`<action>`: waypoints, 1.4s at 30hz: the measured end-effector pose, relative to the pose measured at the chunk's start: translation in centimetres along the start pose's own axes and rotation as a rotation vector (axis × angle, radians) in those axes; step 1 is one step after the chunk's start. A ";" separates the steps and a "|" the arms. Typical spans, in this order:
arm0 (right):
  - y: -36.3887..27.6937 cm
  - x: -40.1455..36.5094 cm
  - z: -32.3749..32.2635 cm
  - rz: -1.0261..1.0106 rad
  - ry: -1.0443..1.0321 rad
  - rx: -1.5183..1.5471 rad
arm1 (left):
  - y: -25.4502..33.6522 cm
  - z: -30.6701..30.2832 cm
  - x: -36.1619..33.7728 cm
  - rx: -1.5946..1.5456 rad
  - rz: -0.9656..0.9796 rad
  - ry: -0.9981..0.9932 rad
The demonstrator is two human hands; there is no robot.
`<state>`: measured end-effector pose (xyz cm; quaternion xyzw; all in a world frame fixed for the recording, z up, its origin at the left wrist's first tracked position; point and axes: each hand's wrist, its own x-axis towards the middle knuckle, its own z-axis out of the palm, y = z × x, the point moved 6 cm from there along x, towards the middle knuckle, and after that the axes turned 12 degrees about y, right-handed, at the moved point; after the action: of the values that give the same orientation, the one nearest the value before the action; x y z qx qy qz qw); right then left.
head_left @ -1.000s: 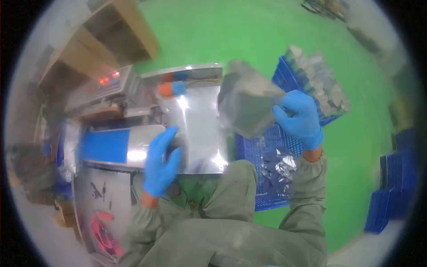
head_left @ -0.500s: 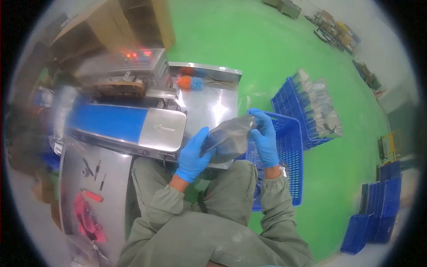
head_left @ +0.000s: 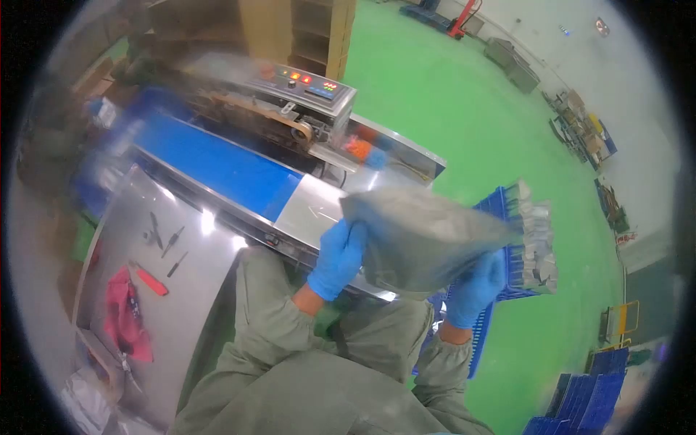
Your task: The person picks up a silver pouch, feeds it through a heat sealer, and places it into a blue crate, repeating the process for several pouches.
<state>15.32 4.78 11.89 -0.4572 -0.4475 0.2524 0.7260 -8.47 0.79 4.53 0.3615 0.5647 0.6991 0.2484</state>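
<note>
A grey foil pouch (head_left: 424, 239) is held up in front of me by both hands, lying roughly flat and blurred by motion. My left hand (head_left: 338, 259), in a blue glove, grips its left end. My right hand (head_left: 475, 288), also gloved blue, grips its lower right edge and is partly hidden behind it. The pouch hovers over the right end of the sealing machine's steel plate (head_left: 313, 209), just past the blue conveyor belt (head_left: 217, 165).
The machine's control panel (head_left: 304, 83) with red lights sits behind the belt. A blue crate (head_left: 523, 239) packed with foil pouches stands on the green floor at right. Small tools (head_left: 163, 243) and a red cloth (head_left: 125, 312) lie on the steel table at left. Stacked blue crates (head_left: 587, 391) stand lower right.
Both hands lifted the pouch from near my lap and turned it flatter and wider. The view swung left toward the conveyor, so the machine sits more central.
</note>
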 end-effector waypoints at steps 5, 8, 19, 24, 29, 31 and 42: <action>-0.8 0.6 5.9 -0.109 -0.015 -0.118 | 2.4 -1.1 10.0 -0.280 -0.046 0.104; 6.5 -1.1 9.4 0.075 -0.143 -0.104 | -4.5 -3.3 15.8 -0.060 -0.116 0.094; 12.0 -5.2 13.6 0.077 -0.126 -0.304 | -15.4 -6.9 19.9 0.337 -0.126 -0.117; 13.5 -5.7 16.3 0.166 -0.240 -0.262 | -13.9 -9.3 21.8 0.367 -0.359 -0.050; 13.6 -6.7 16.5 0.158 -0.455 -0.232 | -14.3 -12.9 24.4 0.410 -0.290 -0.073; 13.2 -6.2 13.6 0.165 -0.440 -0.306 | -13.9 -14.1 25.3 0.544 -0.160 -0.161; 32.9 -1.4 -28.3 0.540 0.201 -0.485 | -1.5 -19.7 14.6 1.103 0.351 0.006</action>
<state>40.96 6.24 -23.13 -0.7397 -0.2840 0.2753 0.5445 -33.03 0.19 4.41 0.5239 0.7779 0.3330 -0.0981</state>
